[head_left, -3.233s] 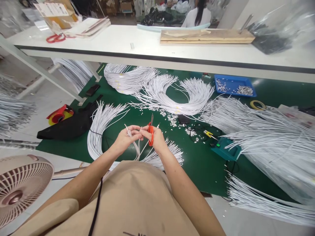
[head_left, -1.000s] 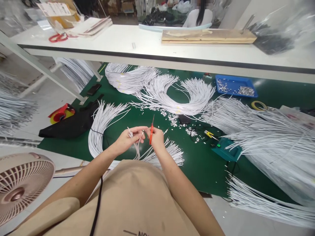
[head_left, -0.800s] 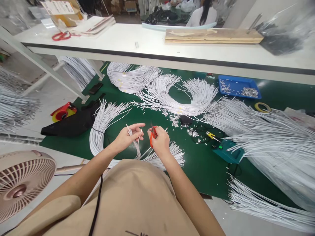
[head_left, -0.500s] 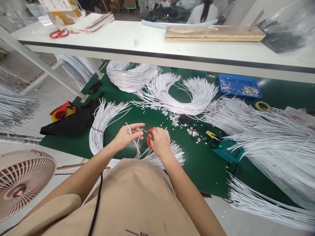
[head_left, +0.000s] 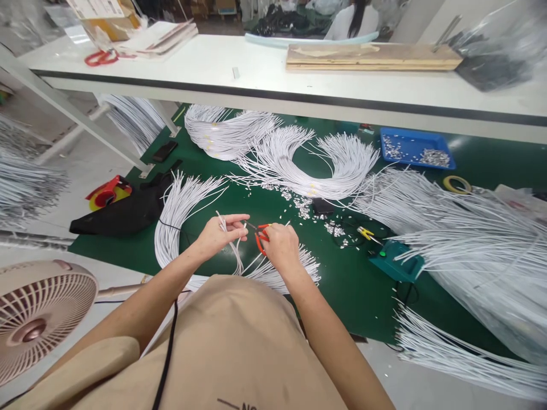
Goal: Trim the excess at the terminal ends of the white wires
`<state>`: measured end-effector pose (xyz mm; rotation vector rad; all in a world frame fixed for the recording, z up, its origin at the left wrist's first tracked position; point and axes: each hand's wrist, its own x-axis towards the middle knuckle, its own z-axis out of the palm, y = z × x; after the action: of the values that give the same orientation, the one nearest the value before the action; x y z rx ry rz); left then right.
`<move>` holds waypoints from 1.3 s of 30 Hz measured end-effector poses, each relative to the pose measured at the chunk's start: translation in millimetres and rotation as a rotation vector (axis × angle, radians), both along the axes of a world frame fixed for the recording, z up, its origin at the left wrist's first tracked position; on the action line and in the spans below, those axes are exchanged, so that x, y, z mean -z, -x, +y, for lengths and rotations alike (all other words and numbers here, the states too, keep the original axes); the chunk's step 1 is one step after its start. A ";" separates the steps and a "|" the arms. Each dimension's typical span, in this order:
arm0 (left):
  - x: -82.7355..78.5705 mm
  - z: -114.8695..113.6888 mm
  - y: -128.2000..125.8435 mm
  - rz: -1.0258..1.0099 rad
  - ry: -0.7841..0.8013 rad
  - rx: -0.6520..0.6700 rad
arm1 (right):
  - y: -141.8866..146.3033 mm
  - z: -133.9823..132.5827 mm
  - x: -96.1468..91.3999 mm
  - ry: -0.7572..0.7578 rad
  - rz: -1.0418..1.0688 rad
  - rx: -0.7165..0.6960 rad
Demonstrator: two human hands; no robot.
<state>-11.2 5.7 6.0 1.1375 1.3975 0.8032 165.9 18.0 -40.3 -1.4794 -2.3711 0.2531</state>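
Grips orange snips (head_left: 258, 239) in the closed right hand (head_left: 280, 246) over the green mat (head_left: 354, 287), tips pointing to 10 o'clock, long axis 4 to 10. Pinches white wires (head_left: 235, 253) in the left hand (head_left: 219, 234), ends toward 12.

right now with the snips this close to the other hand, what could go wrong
1. The orange snips in the right hand point toward the left hand, close by; a slip could nick a finger.
2. The left hand pinches several white wires together, so the blades might catch a neighbouring one.
3. Cut bits already litter the green mat; more may scatter.
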 end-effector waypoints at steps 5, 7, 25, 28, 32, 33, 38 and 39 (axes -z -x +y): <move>-0.6 -0.1 -0.2 0.002 0.003 -0.001 | 3.0 -2.1 -2.8 -0.012 0.048 0.022; -0.6 -0.1 -0.4 0.003 0.008 -0.003 | 2.4 -1.5 -3.6 -0.019 0.021 0.008; -1.7 -3.4 -4.2 -0.100 0.018 0.030 | 24.4 7.5 -17.5 0.608 1.101 0.126; -1.1 -4.7 -2.1 -0.136 0.031 0.048 | 21.1 4.7 -24.7 0.299 1.045 0.408; 1.1 -5.1 -1.3 -0.165 0.048 0.047 | 23.4 2.8 -34.0 0.163 0.998 0.361; 1.3 -4.8 -2.2 -0.156 0.044 0.051 | 26.0 2.8 -35.9 0.201 0.988 0.290; 1.1 -3.5 -7.5 0.049 -0.053 0.067 | 37.9 4.7 -40.3 0.348 0.877 0.034; 1.3 -3.7 -7.7 0.072 -0.071 0.057 | 38.4 5.2 -40.2 0.342 0.845 0.016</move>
<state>-3.5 2.0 4.7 1.2669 1.3987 0.7831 127.5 23.1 -0.1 -1.1719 -1.6688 1.0809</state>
